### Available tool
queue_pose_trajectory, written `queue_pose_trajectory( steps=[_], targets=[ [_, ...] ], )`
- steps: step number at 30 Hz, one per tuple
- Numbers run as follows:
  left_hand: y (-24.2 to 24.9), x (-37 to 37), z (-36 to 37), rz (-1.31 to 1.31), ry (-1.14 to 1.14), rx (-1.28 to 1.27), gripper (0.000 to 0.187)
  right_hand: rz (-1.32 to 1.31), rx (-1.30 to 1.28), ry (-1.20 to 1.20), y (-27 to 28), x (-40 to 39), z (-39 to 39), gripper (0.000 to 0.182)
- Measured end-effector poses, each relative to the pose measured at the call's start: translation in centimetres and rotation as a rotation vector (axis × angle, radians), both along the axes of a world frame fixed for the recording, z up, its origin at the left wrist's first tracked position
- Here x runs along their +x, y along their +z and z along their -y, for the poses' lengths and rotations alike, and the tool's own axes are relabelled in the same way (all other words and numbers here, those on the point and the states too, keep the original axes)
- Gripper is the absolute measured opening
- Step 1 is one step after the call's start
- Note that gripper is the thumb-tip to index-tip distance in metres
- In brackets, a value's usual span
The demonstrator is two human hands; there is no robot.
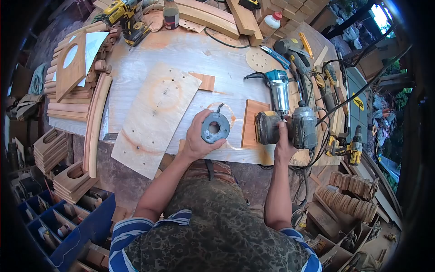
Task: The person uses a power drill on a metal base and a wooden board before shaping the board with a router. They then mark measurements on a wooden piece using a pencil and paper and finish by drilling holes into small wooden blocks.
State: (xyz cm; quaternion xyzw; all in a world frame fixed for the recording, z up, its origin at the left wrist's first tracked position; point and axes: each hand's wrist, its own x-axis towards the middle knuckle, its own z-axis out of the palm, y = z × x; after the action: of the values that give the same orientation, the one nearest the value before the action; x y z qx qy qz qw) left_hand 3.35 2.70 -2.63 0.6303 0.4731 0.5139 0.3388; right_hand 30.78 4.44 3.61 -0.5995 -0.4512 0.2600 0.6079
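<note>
My left hand (197, 138) is closed around a round grey disc (215, 128), with a large central hole, small holes near the rim and a short dark piece sticking up at its top edge. It is held above the near edge of the workbench (222, 54). My right hand (284, 144) wraps the handle of a cordless driver (303, 129), whose battery (268, 128) points left. Just beyond the driver lies a teal and silver trim router (278, 90). A reddish wooden board (250, 121) is left of the battery.
A pale plywood panel (156, 113) with small holes lies left of centre. Stacked wooden pieces (68, 104) crowd the left side. A yellow drill (127, 20) stands at the back left. Black cables (340, 104) cross the right side. A blue divided box (86, 231) sits below left.
</note>
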Motion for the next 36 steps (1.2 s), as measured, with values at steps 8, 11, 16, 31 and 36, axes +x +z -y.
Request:
queue_pose_trajectory(
  steps=[8,11,16,31,36],
  targets=[
    [-0.2,0.0,0.0,-0.008,0.015,0.044,0.094,0.102,-0.244,0.229,6.7,1.2,2.0,0.033],
    [-0.2,-0.1,-0.2,0.014,0.006,0.061,0.093,0.263,-0.319,0.426,12.3,0.0,2.0,0.032],
    [-0.3,0.0,0.0,0.065,0.009,0.044,0.092,0.563,-0.512,0.746,17.1,-2.8,-0.6,0.037],
    [-0.8,0.3,0.0,0.145,0.018,0.043,0.094,0.987,-0.772,0.861,20.4,-7.4,-5.2,0.043],
    [-0.8,0.2,0.0,0.137,0.015,0.031,0.093,0.989,-0.778,0.893,19.9,-7.2,-5.4,0.044]
  ],
)
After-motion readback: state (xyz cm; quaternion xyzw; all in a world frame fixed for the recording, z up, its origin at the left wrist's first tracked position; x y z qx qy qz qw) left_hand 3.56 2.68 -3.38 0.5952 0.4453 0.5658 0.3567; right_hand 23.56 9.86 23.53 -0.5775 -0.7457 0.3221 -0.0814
